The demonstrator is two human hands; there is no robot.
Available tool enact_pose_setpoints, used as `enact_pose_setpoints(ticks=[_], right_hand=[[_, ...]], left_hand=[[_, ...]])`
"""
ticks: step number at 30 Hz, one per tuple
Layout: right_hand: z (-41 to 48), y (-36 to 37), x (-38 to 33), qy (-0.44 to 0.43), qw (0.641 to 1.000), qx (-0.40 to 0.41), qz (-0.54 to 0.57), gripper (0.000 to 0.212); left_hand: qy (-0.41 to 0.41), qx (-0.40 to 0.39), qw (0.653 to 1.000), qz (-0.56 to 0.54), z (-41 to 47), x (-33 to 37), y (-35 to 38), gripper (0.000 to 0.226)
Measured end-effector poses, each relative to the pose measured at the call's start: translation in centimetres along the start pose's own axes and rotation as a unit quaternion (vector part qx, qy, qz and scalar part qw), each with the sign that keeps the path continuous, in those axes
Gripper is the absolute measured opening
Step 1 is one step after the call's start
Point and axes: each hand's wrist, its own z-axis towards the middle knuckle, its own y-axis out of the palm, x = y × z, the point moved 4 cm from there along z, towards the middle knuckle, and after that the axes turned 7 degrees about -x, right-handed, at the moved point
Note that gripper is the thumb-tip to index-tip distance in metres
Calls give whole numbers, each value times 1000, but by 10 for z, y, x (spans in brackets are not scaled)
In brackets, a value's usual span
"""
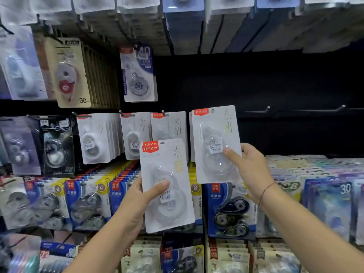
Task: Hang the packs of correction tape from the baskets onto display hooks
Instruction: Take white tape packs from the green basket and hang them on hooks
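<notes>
At six o'clock, the left hand (141, 196) grips the lower pack (167, 184), thumb across its front; two offset red labels hint at a second pack behind, though that is unclear. Toward three o'clock, the right hand (250, 168) pinches the upper pack (215, 143); whether its hole sits on a hook cannot be told. Beyond, hanging packs (169, 127) fill eleven o'clock and bare hooks (266, 109) jut at two o'clock.

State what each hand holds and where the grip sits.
The left hand grips the lower white pack by its left edge, thumb across its front. The right hand grips the upper white pack by its lower right edge, thumb on its front.
</notes>
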Motion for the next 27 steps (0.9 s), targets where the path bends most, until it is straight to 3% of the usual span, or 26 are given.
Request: enact_pose_setpoints(ticks=[3, 7, 13, 17, 22, 25, 27], right_hand=[[4, 5, -1, -10, 1000, 3, -1, 22], [10, 10, 7, -17, 1000, 10, -2, 17], [46, 22, 42, 13, 999, 22, -22, 19], [83, 33, 64, 44, 997, 14, -63, 33], [113, 34, 82, 97, 987, 16, -125, 43], [112, 29, 85, 162, 974, 16, -159, 64], [96, 21, 71, 121, 968, 57, -213, 68]], left_hand=[[-6, 9, 1000, -3, 4, -4, -3, 53], [-15, 12, 1000, -1, 9, -11, -7, 73], [-27, 16, 999, -16, 16, -22, -11, 56], [-27, 26, 999, -24, 22, -24, -9, 49], [-29, 10, 999, -34, 30, -21, -4, 56], [-21, 13, 999, -40, 32, -17, 1, 54], [-13, 15, 999, -38, 33, -14, 6, 52]])
